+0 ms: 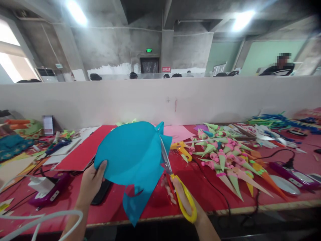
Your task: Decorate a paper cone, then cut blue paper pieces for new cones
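Observation:
My left hand (95,177) pinches the lower left edge of a large teal sheet (130,150), which could be felt or paper. The sheet has a rounded outline on its left and top, with a partly cut strip hanging below on the right. Fingers of my right hand (182,195) are wrapped round the handles of scissors (184,197) with yellow and red grips. Their blades point up and lie against the sheet's right edge. How far the blades are apart is hard to make out.
A yellow glue gun (182,149) lies right of the scissors, beside a heap of pink and green cones (223,150). Purple power strips (292,175) with cords sit on both sides. Red boards (85,150) and a black phone-like object (101,192) lie left. A white partition (125,100) stands behind.

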`<state>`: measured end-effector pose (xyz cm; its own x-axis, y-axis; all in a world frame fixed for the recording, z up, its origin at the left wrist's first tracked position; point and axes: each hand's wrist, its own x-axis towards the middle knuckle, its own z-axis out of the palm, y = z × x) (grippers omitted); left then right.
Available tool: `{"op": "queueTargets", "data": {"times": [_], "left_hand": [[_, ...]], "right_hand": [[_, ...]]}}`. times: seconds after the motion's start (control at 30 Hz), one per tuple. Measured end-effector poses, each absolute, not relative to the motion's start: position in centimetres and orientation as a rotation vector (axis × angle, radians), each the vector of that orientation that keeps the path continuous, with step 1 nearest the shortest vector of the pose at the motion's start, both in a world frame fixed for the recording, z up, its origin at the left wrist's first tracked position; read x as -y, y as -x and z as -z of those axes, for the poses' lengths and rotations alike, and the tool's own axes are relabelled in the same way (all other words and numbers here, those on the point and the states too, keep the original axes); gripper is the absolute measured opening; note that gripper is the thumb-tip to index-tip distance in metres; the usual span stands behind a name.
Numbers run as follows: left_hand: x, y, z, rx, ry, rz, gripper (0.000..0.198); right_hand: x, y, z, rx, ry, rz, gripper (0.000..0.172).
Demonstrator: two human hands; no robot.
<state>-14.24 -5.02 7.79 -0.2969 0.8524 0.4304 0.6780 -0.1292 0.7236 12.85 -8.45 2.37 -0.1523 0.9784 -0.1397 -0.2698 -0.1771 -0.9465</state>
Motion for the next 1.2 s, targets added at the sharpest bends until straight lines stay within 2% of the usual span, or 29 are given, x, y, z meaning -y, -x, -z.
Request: {"op": "queueTargets", "data": {"times": [0.27, 0.5, 0.77, 1.0, 1.2], "left_hand": [[5.0, 14.7, -8.2, -1.894, -1.802, -1.323, 0.051], [4.9, 14.8, -8.5, -1.876, -1.806, -1.318, 0.05], [4.9, 15.0, -8.4, -1.857, -1.716, -1.356, 0.048], [4.4, 16.4, -8.6, -1.796, -1.799, -1.246, 0.039], [4.1, 17.2, -9.2, -1.817, -1.846, -1.222, 0.041]], "right_hand": [[8.1, -13.3, -1.6, 0.981, 0.984, -1.598, 0.055], [8.1, -12.9, -2.1, 1.05, 1.087, -1.55, 0.063], [8.1, -12.7, -2.5, 1.012, 1.139, -1.572, 0.058], [7.2, -13.0, -1.5, 1.003, 0.939, -1.681, 0.056], [7.5, -13.0, -1.8, 1.012, 0.961, -1.661, 0.055]]}}
